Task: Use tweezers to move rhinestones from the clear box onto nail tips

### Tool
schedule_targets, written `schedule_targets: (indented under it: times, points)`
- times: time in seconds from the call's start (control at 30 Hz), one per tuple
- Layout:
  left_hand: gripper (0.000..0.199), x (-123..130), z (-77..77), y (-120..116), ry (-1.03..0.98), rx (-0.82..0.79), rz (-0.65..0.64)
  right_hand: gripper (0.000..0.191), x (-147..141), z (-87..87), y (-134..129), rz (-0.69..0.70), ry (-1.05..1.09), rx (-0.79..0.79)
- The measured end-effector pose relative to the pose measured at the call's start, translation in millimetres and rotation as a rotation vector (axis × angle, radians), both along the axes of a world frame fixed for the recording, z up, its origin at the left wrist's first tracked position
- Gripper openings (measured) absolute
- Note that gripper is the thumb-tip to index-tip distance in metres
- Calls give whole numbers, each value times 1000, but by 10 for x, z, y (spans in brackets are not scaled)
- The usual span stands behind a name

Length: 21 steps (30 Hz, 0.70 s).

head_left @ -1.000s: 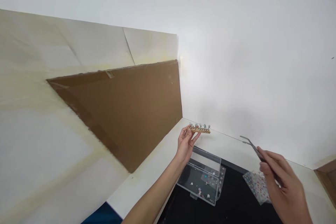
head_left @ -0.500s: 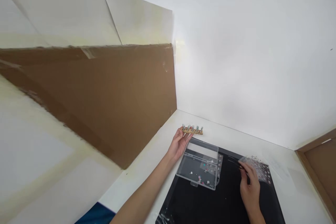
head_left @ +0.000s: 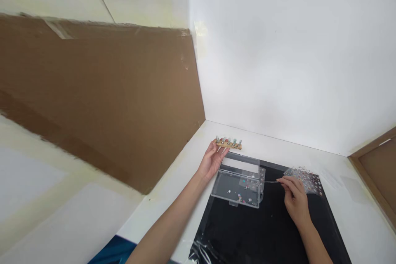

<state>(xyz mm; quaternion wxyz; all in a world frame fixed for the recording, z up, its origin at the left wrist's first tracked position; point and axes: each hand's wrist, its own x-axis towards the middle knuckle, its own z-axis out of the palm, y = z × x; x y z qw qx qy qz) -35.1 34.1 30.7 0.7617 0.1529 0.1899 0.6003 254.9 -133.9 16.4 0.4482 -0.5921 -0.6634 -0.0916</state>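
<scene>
My left hand [head_left: 212, 161] grips a small wooden strip [head_left: 230, 145], raised over the far edge of the black mat. Along the strip stands a row of small pieces that look like nail tips on metal holders. Below it lies an open clear plastic box [head_left: 221, 196], its lid tipped back, with small coloured gems and charms [head_left: 240, 196] scattered inside. In my right hand [head_left: 295, 202] is a pair of thin metal tweezers [head_left: 272, 182], pinched between the fingers. Their tips point left, near the box's right edge; whether they hold anything is too small to tell.
A black mat [head_left: 241, 235] covers part of the white table. At its far right lies a clear sheet of gems [head_left: 306, 179]. Another gem sheet [head_left: 262, 175] lies partly beneath the box. Brown board [head_left: 123, 103] stands at left; a wooden frame [head_left: 368, 183] is at right.
The tweezers in my right hand have swung from pointing up-left to nearly level, toward the box. My left hand still holds the strip. The whole view has shifted slightly.
</scene>
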Motion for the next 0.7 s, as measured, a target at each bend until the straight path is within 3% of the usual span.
schedule_targets:
  times: [0.3,0.7]
  points:
    - [15,-69,-101,121,29,4,-31,31,-49,-9,-8,56,-56,-25]
    - [8,-68,-132,188,-44,-47,33,31,-11,-49,13,51,-114,-3]
